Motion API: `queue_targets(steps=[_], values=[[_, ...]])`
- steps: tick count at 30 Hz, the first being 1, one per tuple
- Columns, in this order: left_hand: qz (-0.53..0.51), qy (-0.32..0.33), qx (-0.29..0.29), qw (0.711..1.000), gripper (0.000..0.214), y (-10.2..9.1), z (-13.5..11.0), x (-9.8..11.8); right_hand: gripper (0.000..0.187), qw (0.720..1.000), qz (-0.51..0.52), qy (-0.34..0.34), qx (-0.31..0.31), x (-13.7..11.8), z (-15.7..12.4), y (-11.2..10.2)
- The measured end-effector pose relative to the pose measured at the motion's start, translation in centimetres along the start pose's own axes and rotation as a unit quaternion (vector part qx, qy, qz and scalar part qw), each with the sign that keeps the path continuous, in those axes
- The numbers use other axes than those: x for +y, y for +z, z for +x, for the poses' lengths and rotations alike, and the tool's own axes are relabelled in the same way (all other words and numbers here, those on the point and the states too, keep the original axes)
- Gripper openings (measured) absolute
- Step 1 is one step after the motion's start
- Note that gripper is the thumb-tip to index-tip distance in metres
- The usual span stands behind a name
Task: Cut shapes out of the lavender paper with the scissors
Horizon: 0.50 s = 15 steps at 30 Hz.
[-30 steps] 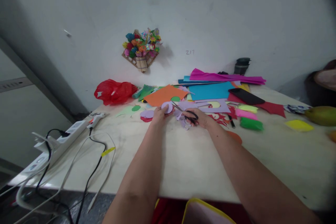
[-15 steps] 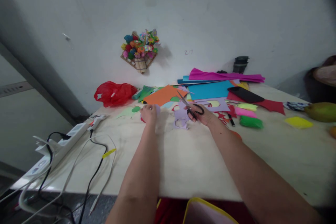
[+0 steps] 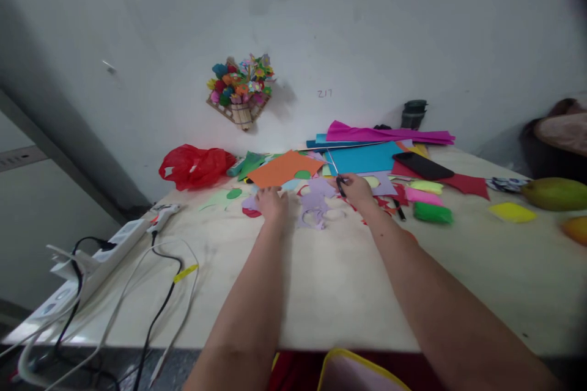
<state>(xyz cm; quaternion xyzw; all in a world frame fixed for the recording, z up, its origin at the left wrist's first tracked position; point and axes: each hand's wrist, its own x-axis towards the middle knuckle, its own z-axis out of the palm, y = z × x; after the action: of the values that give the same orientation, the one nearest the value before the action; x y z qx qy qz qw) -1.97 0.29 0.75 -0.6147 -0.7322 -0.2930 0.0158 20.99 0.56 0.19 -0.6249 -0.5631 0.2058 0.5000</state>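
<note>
My right hand is closed round the black handles of a pair of scissors, whose blades point away over the sheets. My left hand lies on the table with its fingers apart. Just left of its fingers is a small lilac cut-out on top of a red piece. Between my hands lies a lilac paper scrap with a round hole cut in it. An orange sheet lies beyond my left hand, and a blue sheet is beyond the scissors.
On the right are a black phone, pink and green packets and a yellow-green fruit. A red plastic bag sits at the back left. A power strip with loose cables lines the left edge.
My left hand has lowered to the table and let go of the lilac cut-out, which now lies with the red piece. My right hand has moved slightly away from me with the scissors.
</note>
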Motion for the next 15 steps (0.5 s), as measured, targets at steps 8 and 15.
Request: queue_targets(steps=[8, 15], values=[[0.039, 0.095, -0.074, 0.992, 0.038, 1.3, -1.6, 2.3, 0.041, 0.988, -0.149, 0.027, -0.025, -0.4, -0.7, -0.5], [0.02, 0.037, -0.118, 0.992, 0.038, 1.0, -1.4, 2.6, 0.035, 0.975, -0.216, -0.001, -0.054, -0.4, -1.3, 0.5]])
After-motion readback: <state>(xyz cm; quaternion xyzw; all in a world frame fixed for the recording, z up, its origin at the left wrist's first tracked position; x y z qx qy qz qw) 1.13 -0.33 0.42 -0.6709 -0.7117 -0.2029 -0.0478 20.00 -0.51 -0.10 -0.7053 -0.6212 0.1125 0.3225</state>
